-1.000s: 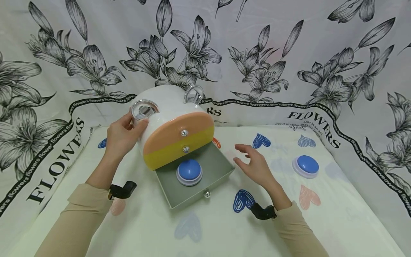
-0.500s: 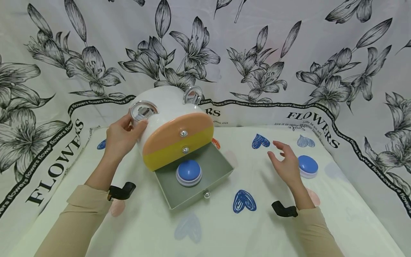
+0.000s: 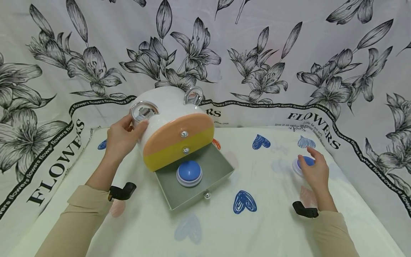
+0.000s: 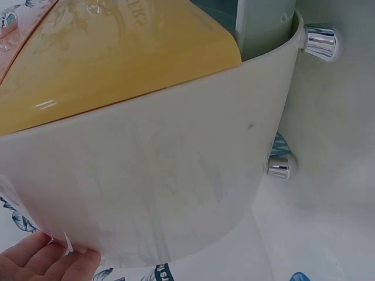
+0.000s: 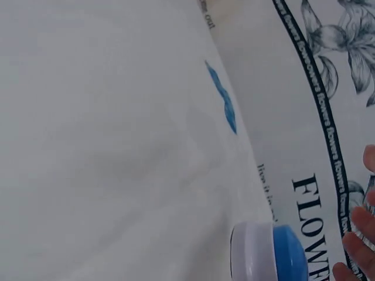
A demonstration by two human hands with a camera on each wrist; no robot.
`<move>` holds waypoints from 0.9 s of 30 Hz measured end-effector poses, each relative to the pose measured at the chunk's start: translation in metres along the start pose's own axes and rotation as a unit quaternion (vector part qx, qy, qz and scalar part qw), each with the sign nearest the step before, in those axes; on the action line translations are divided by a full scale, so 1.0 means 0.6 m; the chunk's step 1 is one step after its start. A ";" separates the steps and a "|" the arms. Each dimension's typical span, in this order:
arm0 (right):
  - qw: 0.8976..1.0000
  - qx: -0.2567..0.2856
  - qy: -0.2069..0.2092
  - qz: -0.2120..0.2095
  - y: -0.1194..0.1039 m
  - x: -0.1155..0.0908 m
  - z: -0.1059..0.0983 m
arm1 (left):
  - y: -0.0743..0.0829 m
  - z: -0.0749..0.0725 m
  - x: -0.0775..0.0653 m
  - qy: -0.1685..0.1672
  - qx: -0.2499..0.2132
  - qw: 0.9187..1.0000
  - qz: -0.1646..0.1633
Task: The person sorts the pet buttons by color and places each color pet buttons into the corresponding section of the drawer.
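Observation:
A white, round-topped drawer box (image 3: 165, 98) with orange and yellow drawer fronts sits left of the middle in the head view. My left hand (image 3: 123, 139) holds it by the silver ring-shaped ear (image 3: 144, 111), thumb in front; in the left wrist view its fingertips (image 4: 82, 266) lie at the white body's edge. The box's grey-green bottom drawer (image 3: 216, 162) is pulled out, and a blue push button (image 3: 189, 170) with a white base stands in it. At the right, my right hand (image 3: 316, 171) hovers over a second blue push button (image 5: 291, 253), fingers spread and apart from its top.
A white cloth with printed hearts covers the table (image 3: 212, 228). Behind stands a flower-printed curtain (image 3: 257, 46). The drawer's silver knob (image 3: 207, 195) juts toward the front. A second silver ear (image 3: 194, 95) rises on the box's right side.
My right hand has moved right, from beside the open drawer to above the right-hand push button. My left hand, the box and the button in the drawer have stayed in place.

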State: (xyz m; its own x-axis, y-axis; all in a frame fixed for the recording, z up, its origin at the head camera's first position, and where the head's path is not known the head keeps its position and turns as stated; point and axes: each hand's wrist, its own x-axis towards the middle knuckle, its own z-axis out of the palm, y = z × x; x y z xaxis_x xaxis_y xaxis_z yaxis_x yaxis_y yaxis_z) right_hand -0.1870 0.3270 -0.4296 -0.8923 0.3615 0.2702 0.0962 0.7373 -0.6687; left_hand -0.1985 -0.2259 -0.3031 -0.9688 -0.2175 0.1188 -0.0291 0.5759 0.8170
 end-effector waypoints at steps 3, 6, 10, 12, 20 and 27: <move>1.000 -0.015 -0.024 0.009 0.016 0.000 -0.007 | -0.001 0.000 0.000 0.000 -0.001 1.000 0.000; 0.998 -0.025 -0.050 0.018 0.031 -0.001 -0.009 | -0.001 -0.001 0.000 0.002 0.001 1.000 0.005; 0.995 -0.037 -0.084 0.045 0.046 -0.003 -0.009 | -0.002 -0.001 0.000 0.003 0.002 1.000 0.010; 0.992 -0.040 -0.101 0.062 0.053 -0.004 -0.009 | -0.002 -0.001 0.000 0.003 0.003 1.000 0.010; 0.981 -0.045 -0.156 0.106 0.074 -0.007 -0.006 | -0.002 -0.001 0.000 0.003 0.004 1.000 0.009; 0.980 -0.045 -0.157 0.116 0.079 -0.007 0.000 | 0.002 -0.001 -0.001 0.003 0.007 1.000 0.009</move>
State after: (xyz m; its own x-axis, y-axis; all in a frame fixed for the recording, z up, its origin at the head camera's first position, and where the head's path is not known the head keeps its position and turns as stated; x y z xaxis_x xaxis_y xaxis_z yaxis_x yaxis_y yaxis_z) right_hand -0.1787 0.3604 -0.4626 -0.9320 0.3423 -0.1188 0.3390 0.7080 -0.6196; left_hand -0.1978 -0.2259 -0.3019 -0.9676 -0.2120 0.1371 -0.0149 0.5901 0.8072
